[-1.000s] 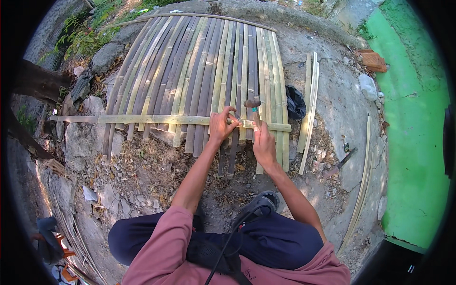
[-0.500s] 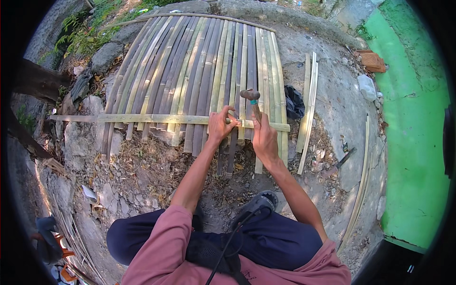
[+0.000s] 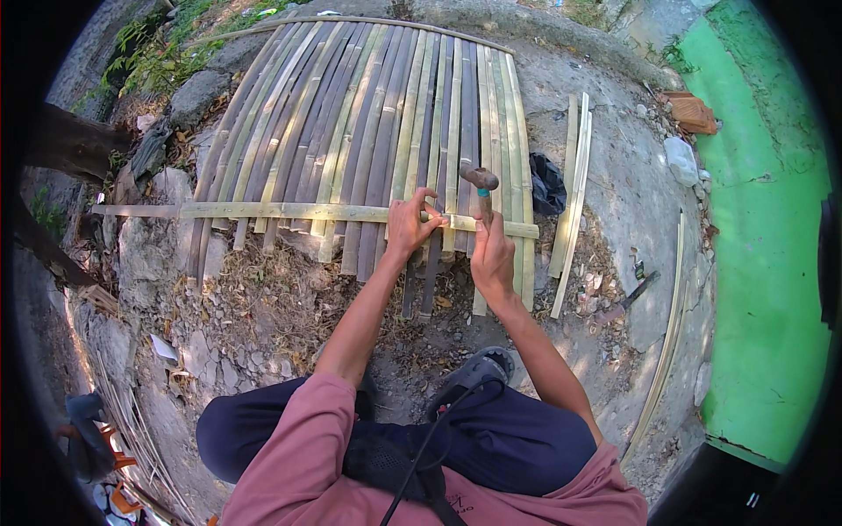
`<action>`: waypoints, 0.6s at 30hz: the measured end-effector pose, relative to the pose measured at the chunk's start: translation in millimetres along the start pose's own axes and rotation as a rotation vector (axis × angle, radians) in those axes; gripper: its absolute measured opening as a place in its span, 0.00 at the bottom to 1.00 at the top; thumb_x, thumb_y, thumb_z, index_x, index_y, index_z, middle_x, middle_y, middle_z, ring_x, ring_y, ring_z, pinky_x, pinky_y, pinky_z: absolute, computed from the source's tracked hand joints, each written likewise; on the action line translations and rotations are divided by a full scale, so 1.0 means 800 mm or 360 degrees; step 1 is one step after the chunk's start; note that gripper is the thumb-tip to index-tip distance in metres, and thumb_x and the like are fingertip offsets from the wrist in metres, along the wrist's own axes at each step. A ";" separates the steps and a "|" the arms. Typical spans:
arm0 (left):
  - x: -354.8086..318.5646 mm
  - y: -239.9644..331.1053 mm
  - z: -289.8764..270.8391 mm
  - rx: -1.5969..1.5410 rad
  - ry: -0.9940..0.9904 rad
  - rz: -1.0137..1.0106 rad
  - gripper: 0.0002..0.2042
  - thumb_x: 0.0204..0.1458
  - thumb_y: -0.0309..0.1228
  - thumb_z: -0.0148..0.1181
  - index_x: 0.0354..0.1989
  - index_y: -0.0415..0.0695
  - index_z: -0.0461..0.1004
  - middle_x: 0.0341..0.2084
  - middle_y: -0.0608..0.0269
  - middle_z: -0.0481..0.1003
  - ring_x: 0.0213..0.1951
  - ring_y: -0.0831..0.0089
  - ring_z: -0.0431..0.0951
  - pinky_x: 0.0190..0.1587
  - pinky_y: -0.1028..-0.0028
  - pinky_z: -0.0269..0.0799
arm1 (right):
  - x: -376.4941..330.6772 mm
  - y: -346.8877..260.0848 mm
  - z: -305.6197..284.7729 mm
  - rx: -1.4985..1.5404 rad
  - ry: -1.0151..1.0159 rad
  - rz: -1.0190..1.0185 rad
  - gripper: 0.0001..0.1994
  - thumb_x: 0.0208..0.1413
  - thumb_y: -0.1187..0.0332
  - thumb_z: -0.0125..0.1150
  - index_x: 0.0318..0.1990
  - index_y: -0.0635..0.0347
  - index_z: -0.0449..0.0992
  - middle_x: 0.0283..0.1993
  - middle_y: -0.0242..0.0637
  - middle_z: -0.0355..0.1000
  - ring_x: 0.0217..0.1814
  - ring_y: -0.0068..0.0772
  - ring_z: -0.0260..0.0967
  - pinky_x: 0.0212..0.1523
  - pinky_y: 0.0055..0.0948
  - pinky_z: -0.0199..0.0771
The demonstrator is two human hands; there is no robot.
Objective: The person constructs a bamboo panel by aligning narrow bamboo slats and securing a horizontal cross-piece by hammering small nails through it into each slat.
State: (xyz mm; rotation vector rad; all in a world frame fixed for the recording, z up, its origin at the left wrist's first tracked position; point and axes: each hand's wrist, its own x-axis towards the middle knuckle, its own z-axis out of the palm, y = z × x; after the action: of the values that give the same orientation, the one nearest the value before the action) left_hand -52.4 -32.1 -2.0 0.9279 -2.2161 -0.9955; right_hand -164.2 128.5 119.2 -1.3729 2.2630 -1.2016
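Observation:
Long split bamboo slats (image 3: 351,131) lie side by side on the ground in front of me. Across their near ends runs a bamboo crosspiece (image 3: 298,211). My left hand (image 3: 409,224) rests at this crosspiece, thumb and forefinger pinched together over it; what they hold, if anything, is too small to make out. Just to the right, my right hand (image 3: 493,259) grips a hammer (image 3: 481,179) by its handle. The hammer's head is raised above the slats, beyond my right hand.
A black plastic bag (image 3: 547,184) and loose bamboo strips (image 3: 574,202) lie right of the slats. Farther right are a long blade (image 3: 638,291), a white plastic container (image 3: 681,161) and a green wall (image 3: 763,263). Rocks (image 3: 199,98) and a dark trunk (image 3: 74,145) stand at left.
The hammer's head has swung slightly to the right and tilted the other way. My left hand stays pinched at the crosspiece. The view has shifted a little.

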 end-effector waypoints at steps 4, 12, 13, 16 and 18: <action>-0.002 -0.001 -0.001 -0.0007 -0.0008 0.0006 0.29 0.47 0.46 0.81 0.55 0.51 0.75 0.29 0.72 0.87 0.34 0.62 0.81 0.50 0.61 0.66 | -0.021 0.038 0.025 -0.0289 -0.0368 0.0187 0.09 0.76 0.67 0.51 0.51 0.66 0.68 0.32 0.68 0.78 0.37 0.75 0.78 0.35 0.69 0.74; 0.001 -0.006 0.000 -0.0027 -0.0014 -0.0014 0.28 0.48 0.46 0.80 0.55 0.51 0.76 0.30 0.73 0.87 0.36 0.62 0.82 0.49 0.60 0.67 | -0.003 0.010 0.009 -0.0008 0.0043 -0.0038 0.12 0.77 0.68 0.51 0.58 0.68 0.68 0.33 0.65 0.78 0.36 0.73 0.79 0.32 0.63 0.73; 0.000 -0.006 0.000 -0.0036 -0.0014 -0.0020 0.28 0.48 0.46 0.80 0.55 0.51 0.76 0.30 0.73 0.87 0.36 0.62 0.82 0.49 0.60 0.67 | -0.009 0.014 0.015 -0.0013 0.0055 -0.0022 0.12 0.76 0.69 0.51 0.57 0.68 0.68 0.33 0.65 0.78 0.37 0.73 0.79 0.32 0.63 0.73; 0.003 0.001 0.004 -0.0011 -0.0021 0.0002 0.28 0.47 0.45 0.81 0.54 0.50 0.76 0.30 0.73 0.87 0.36 0.62 0.82 0.49 0.61 0.67 | -0.023 0.042 0.023 -0.0297 -0.0313 0.0195 0.11 0.77 0.66 0.51 0.51 0.68 0.69 0.30 0.68 0.76 0.36 0.75 0.78 0.33 0.65 0.74; 0.003 0.001 0.004 0.0002 -0.0011 0.0008 0.29 0.46 0.45 0.81 0.55 0.51 0.76 0.30 0.74 0.87 0.36 0.62 0.82 0.50 0.61 0.67 | -0.021 0.044 0.021 -0.0290 -0.0350 0.0182 0.12 0.77 0.64 0.50 0.50 0.68 0.69 0.30 0.68 0.76 0.35 0.75 0.77 0.34 0.67 0.73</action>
State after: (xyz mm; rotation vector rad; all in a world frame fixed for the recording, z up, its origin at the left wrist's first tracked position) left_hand -56.4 -31.9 -3.0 0.9199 -2.2237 -0.9966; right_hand -168.2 141.2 78.9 -1.3419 2.3018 -0.7834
